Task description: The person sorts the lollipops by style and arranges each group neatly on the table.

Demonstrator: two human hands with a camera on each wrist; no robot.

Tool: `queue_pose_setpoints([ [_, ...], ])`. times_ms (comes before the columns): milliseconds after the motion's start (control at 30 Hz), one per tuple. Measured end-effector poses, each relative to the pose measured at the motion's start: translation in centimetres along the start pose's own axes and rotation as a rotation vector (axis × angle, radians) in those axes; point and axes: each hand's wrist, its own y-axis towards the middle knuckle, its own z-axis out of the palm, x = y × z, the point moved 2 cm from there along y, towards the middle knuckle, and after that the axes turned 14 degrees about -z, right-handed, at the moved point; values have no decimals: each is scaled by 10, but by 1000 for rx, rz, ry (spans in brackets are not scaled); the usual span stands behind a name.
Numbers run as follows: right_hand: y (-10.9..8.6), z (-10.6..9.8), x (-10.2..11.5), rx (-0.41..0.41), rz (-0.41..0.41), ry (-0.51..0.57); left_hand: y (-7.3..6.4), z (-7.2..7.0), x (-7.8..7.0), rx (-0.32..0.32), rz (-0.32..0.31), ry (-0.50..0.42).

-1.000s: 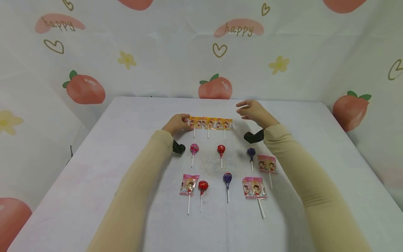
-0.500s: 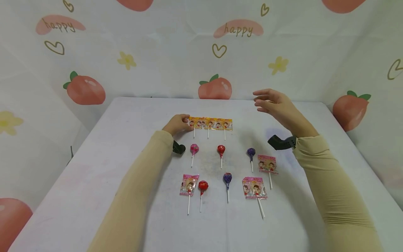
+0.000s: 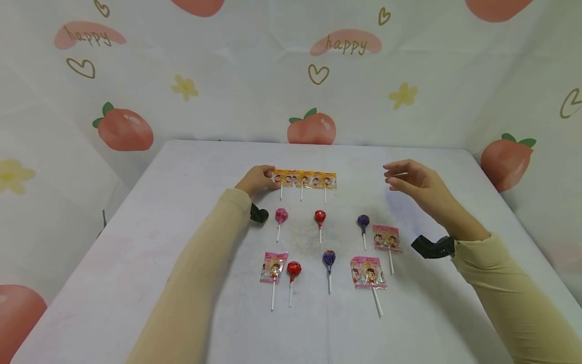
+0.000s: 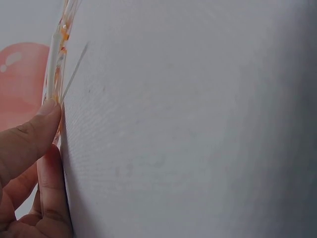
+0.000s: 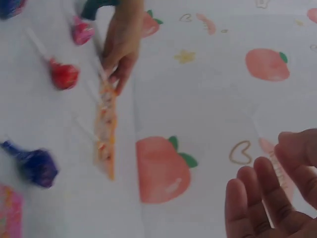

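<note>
At the back of the table, my left hand (image 3: 257, 179) pinches the left end of a row of yellow-wrapped lollipops (image 3: 304, 178). Close up in the left wrist view, the thumb (image 4: 37, 131) lies on the clear-and-orange wrapper (image 4: 58, 64), with fingers behind it. That row has three white sticks pointing toward me. Off to the right, my right hand (image 3: 416, 184) is raised above the table, fingers loosely bent, holding nothing. The right wrist view has its spread fingers (image 5: 270, 191) at the lower right.
Nearer me lie a pink lollipop (image 3: 281, 215), red lollipops (image 3: 320, 216) (image 3: 294, 269), purple lollipops (image 3: 363, 221) (image 3: 329, 258) and pink-wrapped lollipops (image 3: 274, 267) (image 3: 369, 272) (image 3: 386, 237). A printed cloth backdrop (image 3: 254, 65) rises behind the white table (image 3: 159, 212).
My right hand has moved right, away from the yellow-wrapped row, rising and then lowering and coming nearer. The left hand and the lollipops have stayed in place.
</note>
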Motion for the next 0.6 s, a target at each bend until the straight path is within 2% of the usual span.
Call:
queue_pose_setpoints([
  [233, -33, 4, -18, 12, 42, -98, -1, 0, 0, -6, 8, -6],
  [400, -52, 6, -30, 69, 110, -156, -4, 0, 0, -6, -8, -9],
  [600, -71, 7, -44, 175, 237, -216, -3, 0, -1, -7, -6, -13],
])
